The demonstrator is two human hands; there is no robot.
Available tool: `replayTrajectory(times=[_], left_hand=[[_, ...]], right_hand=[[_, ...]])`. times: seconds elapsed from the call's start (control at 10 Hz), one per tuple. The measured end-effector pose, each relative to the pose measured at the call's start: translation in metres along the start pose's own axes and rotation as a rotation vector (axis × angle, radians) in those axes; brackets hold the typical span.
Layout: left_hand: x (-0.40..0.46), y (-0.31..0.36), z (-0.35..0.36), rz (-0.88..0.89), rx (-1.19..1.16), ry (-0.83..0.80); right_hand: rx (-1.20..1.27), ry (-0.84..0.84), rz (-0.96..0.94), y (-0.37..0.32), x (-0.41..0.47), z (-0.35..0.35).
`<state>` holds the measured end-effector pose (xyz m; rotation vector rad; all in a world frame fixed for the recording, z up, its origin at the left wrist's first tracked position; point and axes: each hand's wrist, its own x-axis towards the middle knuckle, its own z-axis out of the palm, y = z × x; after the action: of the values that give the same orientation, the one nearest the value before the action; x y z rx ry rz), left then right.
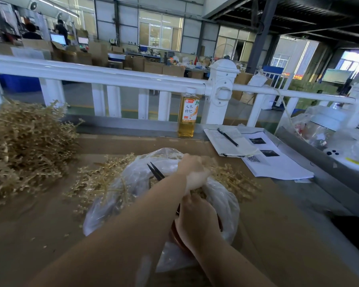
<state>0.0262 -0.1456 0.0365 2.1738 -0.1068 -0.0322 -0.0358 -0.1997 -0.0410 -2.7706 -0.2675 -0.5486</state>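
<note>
**Left hand** (193, 175): motion-blurred. Your fingers dip among the gold-coloured beaded plastic sprigs (104, 183) at the mouth of the clear crumpled plastic bag (224, 204). Whether they pinch a stem cannot be told.

**Right hand** (197, 220): your fingers are curled round the reddish-brown handles of the black-bladed scissors (155, 170) and grip them. The blades stand slightly parted and point away from you. They emerge beyond your left forearm, which crosses over them.

**Hazards, as judged.**
- (a) Your forearm lies directly over the scissors, so closing the blades unseen could nick skin.
- (b) The bag film bulges round both hands, so a blind cut could slit it and spill the contents.
- (c) The sprigs interlock, so pulling one stem may drag out a tangle and scatter bits over the brown cardboard-covered bench (50, 235).

**Position.** The sprigs lie under and around your left fingers. Some are inside the bag and some fan out on the bench to either side of it. The blade tips are near your left wrist and, as far as can be seen, touch no stem. A larger heap of tan branched sprigs (25, 146) sits well apart at far left. An amber drink bottle (187, 114) and an open notebook with a black pen (230, 143) lie beyond, by the white railing (112, 76).
</note>
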Motion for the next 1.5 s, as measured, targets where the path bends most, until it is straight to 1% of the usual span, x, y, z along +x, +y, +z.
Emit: replayTrajectory(times=[0.1,0.2,0.3,0.4,0.5,0.6,0.7,0.9,1.0,1.1,1.2,1.3,1.4,1.5], left_hand=[[-0.009,-0.008,-0.01,0.044,-0.099,0.116],[-0.02,-0.026,-0.026,0.038,-0.142,0.29],[-0.03,-0.048,-0.043,-0.001,-0.09,0.487],[-0.044,-0.07,-0.055,-0.071,0.168,0.639],[-0.052,-0.083,-0.064,-0.316,0.272,0.63],[-0.056,-0.088,-0.07,-0.488,0.263,0.477],[-0.058,-0.094,-0.07,-0.536,0.299,0.379],[-0.062,-0.102,-0.07,-0.452,0.448,0.436],[-0.061,-0.102,-0.072,-0.413,0.456,0.37],[-0.061,-0.098,-0.078,-0.363,0.517,0.289],[-0.06,-0.098,-0.082,-0.358,0.597,0.282],[-0.06,-0.095,-0.083,-0.368,0.754,0.35],[-0.061,-0.083,-0.09,-0.285,0.751,0.497],[-0.058,-0.07,-0.101,-0.165,0.517,0.658]], right_hand=[[0.014,0.02,-0.073,0.006,0.001,0.009],[0.096,0.028,-0.096,0.01,0.004,0.012],[0.074,0.0,-0.095,0.011,0.007,0.014],[0.089,0.0,-0.098,0.01,0.007,0.014],[0.112,-0.031,-0.087,0.009,0.006,0.009],[0.103,-0.057,-0.094,0.009,0.006,0.007],[0.096,-0.075,-0.085,0.009,0.005,0.006],[0.102,-0.081,-0.077,0.008,0.005,0.006],[0.103,-0.085,-0.077,0.008,0.005,0.006],[0.094,-0.084,-0.086,0.008,0.005,0.006],[0.091,-0.084,-0.089,0.007,0.006,0.005],[0.091,-0.085,-0.088,0.008,0.005,0.005],[0.095,-0.078,-0.086,0.008,0.006,0.005],[0.098,-0.077,-0.084,0.007,0.006,0.005]])
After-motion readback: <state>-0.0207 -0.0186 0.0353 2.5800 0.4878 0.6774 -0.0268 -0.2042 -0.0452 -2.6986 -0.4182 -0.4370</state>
